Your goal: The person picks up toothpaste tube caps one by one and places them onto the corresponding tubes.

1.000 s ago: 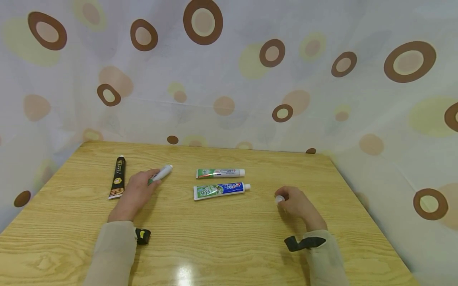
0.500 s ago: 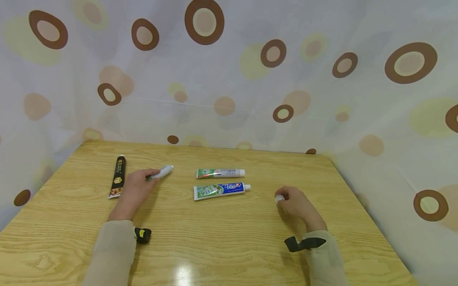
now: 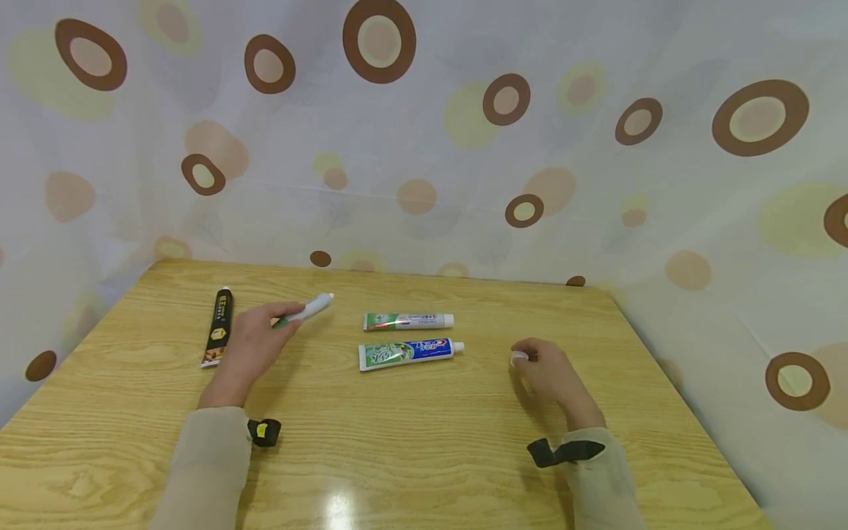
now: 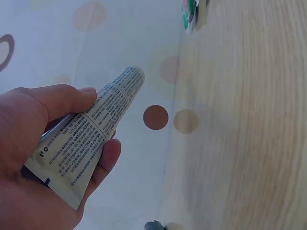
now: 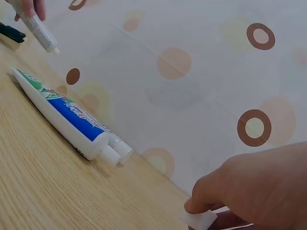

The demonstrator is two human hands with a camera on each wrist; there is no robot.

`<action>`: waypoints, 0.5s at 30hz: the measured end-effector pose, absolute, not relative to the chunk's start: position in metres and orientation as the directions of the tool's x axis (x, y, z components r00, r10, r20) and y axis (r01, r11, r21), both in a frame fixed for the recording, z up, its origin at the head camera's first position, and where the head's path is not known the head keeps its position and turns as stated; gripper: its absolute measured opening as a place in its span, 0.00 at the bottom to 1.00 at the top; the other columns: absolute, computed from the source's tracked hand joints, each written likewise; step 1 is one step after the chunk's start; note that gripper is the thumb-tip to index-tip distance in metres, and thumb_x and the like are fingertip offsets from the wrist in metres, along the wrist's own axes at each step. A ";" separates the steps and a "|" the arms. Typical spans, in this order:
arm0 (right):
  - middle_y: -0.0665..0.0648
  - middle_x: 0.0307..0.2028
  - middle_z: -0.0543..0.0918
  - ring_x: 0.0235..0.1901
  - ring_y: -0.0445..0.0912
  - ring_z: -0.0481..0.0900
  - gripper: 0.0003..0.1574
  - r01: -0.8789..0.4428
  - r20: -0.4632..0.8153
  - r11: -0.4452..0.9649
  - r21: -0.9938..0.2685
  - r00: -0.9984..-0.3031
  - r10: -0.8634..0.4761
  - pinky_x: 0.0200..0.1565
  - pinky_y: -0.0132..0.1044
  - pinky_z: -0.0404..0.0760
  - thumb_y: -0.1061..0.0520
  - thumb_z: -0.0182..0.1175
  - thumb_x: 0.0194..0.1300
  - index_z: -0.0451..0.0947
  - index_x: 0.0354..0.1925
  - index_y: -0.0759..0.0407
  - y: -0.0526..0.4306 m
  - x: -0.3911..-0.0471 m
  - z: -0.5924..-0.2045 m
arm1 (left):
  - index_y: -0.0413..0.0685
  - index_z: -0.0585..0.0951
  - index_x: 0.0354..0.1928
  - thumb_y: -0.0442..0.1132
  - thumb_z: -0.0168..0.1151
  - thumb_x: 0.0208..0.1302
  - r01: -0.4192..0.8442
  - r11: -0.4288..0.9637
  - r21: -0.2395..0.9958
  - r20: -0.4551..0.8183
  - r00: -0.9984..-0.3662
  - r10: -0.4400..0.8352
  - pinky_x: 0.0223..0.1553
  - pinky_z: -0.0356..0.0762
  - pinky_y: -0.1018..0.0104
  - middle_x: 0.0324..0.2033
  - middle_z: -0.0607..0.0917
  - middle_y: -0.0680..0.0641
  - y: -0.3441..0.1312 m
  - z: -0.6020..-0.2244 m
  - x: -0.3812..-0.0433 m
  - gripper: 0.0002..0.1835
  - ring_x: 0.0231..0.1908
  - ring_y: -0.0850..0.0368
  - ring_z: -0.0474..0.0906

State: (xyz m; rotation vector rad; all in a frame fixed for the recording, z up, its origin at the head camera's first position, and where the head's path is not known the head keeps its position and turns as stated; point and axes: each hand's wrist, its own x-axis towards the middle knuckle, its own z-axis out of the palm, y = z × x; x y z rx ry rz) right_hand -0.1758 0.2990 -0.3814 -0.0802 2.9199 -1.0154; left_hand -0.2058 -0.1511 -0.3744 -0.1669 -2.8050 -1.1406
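Observation:
My left hand (image 3: 255, 337) holds a white and green toothpaste tube (image 3: 313, 307) raised above the table, its narrow white tip pointing away to the right. In the left wrist view, the thumb and fingers grip the sides of this tube (image 4: 91, 132), and its printed face shows. My right hand (image 3: 548, 372) pinches a small white cap-like piece (image 5: 199, 219) just over the table, partly hidden by the fingers. Between the hands lie a green and silver toothpaste tube (image 3: 407, 321) and, nearer, a blue and green toothpaste tube (image 3: 411, 353), both with white caps pointing right.
A black toothpaste tube (image 3: 218, 327) lies on the left of the wooden table (image 3: 397, 449), close beside the left hand. A white curtain (image 3: 424, 147) with brown and beige circles hangs behind the table and along its sides.
The left hand has lifted its toothpaste tube and moved it slightly away and to the right. The right hand has risen a little and turned the small white piece. The other tubes stay put.

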 end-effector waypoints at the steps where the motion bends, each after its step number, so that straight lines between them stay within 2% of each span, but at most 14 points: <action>1: 0.69 0.54 0.80 0.50 0.58 0.79 0.21 -0.037 -0.018 0.774 -0.633 -0.998 -0.062 0.48 0.49 0.79 0.59 0.51 0.74 0.75 0.59 0.71 0.299 -0.177 -0.381 | 0.48 0.80 0.62 0.40 0.60 0.71 0.152 0.712 0.685 0.152 -0.986 0.064 0.27 0.66 0.63 0.59 0.81 0.36 -0.150 -0.372 -0.205 0.19 0.35 0.48 0.72; 3: 0.70 0.56 0.79 0.52 0.60 0.78 0.21 -0.045 0.002 0.760 -0.648 -0.998 -0.057 0.49 0.50 0.79 0.60 0.51 0.73 0.75 0.59 0.70 0.299 -0.178 -0.380 | 0.50 0.80 0.62 0.41 0.60 0.71 0.166 0.711 0.684 0.167 -0.984 0.069 0.24 0.65 0.64 0.58 0.82 0.36 -0.149 -0.368 -0.203 0.19 0.28 0.50 0.69; 6: 0.71 0.59 0.76 0.55 0.61 0.77 0.22 -0.035 0.022 0.746 -0.665 -0.999 -0.027 0.49 0.50 0.78 0.60 0.51 0.72 0.75 0.60 0.69 0.300 -0.179 -0.378 | 0.52 0.82 0.60 0.41 0.62 0.70 0.200 0.703 0.683 0.203 -0.976 0.081 0.24 0.66 0.64 0.57 0.83 0.38 -0.146 -0.362 -0.201 0.18 0.26 0.52 0.68; 12: 0.71 0.58 0.75 0.49 0.58 0.80 0.23 -0.036 0.068 0.694 -0.719 -0.997 0.019 0.43 0.41 0.80 0.60 0.50 0.72 0.76 0.60 0.67 0.299 -0.179 -0.373 | 0.54 0.84 0.58 0.41 0.63 0.69 0.274 0.655 0.705 0.257 -0.958 0.124 0.30 0.71 0.64 0.58 0.83 0.44 -0.140 -0.355 -0.197 0.16 0.42 0.50 0.79; 15: 0.70 0.58 0.75 0.47 0.56 0.83 0.22 -0.045 0.078 0.651 -0.758 -0.997 0.022 0.45 0.42 0.82 0.61 0.50 0.71 0.76 0.60 0.65 0.297 -0.177 -0.370 | 0.55 0.84 0.57 0.40 0.63 0.69 0.302 0.630 0.716 0.270 -0.951 0.149 0.31 0.73 0.65 0.59 0.83 0.47 -0.137 -0.352 -0.195 0.16 0.45 0.50 0.80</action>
